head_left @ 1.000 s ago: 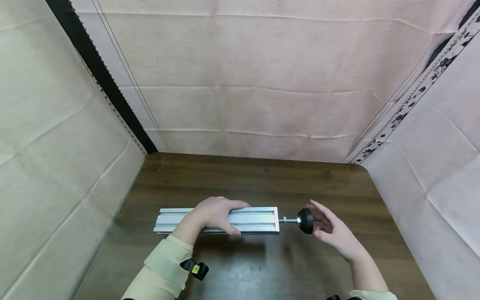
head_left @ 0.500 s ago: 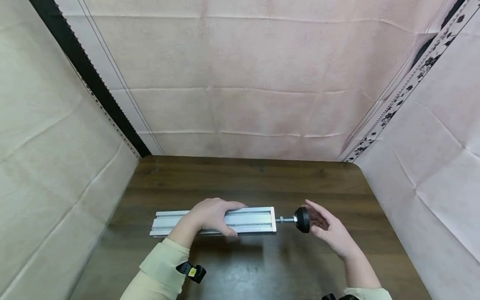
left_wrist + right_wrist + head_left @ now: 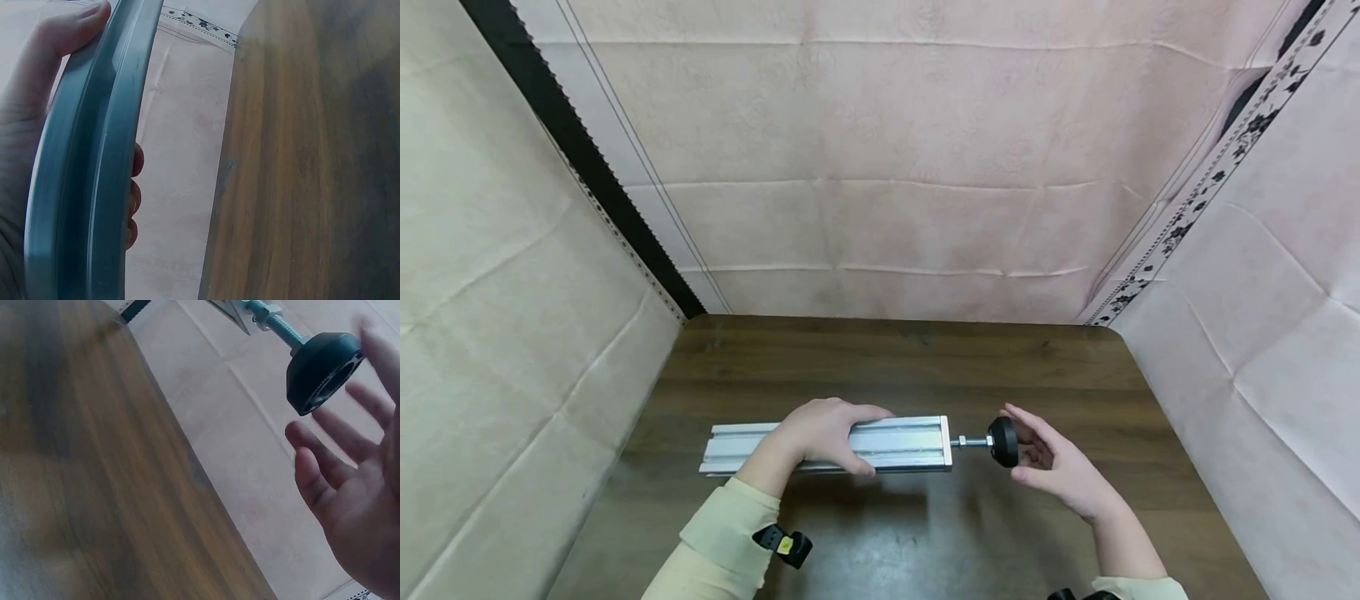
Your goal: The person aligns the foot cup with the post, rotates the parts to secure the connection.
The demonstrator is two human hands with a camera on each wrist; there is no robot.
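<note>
My left hand [image 3: 823, 429] grips a silver aluminium profile [image 3: 898, 442] across its width, thumb on the near edge. In the left wrist view, the grooved side of the profile [image 3: 94, 150] shows, with fingertips curled round its far edge. The profile is held level above the table, its shadow below. From its right end plate sticks a threaded stud [image 3: 973, 442] with nuts, ending in a black levelling foot [image 3: 1003, 442]. My right hand [image 3: 1063, 467] is beside that foot, fingers loosely bent and spread. In the right wrist view, a gap shows between most fingers and the foot [image 3: 322, 372].
The brown wooden table [image 3: 880, 358] has rounded far corners. Pale cloth hangs behind it [image 3: 880, 225] and on both sides, with a black strip [image 3: 602, 167] at left and a floral-patterned border [image 3: 1195, 200] at right. Each wrist bears a small black camera [image 3: 784, 543].
The right hand's fingers have shifted slightly left around the foot, with thumb and forefinger wider apart. The left hand keeps its grip on the profile. The head view has shifted slightly.
</note>
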